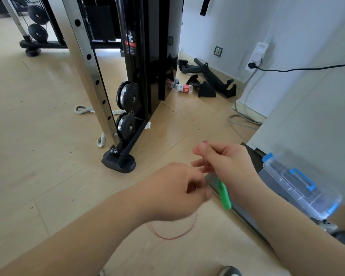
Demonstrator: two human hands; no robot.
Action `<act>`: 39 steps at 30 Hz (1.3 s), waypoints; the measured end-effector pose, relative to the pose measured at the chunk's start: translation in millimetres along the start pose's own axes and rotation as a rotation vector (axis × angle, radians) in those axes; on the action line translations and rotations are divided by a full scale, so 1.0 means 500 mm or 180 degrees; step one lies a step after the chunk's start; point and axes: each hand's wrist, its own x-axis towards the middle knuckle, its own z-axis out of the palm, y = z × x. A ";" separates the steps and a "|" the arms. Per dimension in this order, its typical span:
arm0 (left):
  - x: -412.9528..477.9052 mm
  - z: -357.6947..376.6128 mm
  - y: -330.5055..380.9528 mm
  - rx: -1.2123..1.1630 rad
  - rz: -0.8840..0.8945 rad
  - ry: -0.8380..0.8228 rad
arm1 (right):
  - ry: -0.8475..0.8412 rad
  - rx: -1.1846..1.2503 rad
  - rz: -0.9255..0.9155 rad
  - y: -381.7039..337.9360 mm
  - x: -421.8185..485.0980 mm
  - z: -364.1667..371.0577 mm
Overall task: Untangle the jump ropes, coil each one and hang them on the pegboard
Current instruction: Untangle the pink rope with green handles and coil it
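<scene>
Grips the top of a green handle (224, 196) in the curled fingers of the right hand (227, 164), handle hanging tilted above the wooden floor (48, 176). Holds the left hand (173, 192) just beside it, fingers curled and blurred; cannot tell whether pinching the thin red rope (173, 237) looping below. Clear box (299, 188) with blue latches nearby on the right.

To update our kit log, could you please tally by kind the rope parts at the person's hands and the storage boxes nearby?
Green handle: 1
Thin red cord: 1
Clear box with blue latches: 1
Total: 3
</scene>
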 end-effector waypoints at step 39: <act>0.005 0.028 -0.033 0.0510 -0.0406 -0.0101 | -0.0512 0.1473 0.0728 -0.015 -0.007 0.002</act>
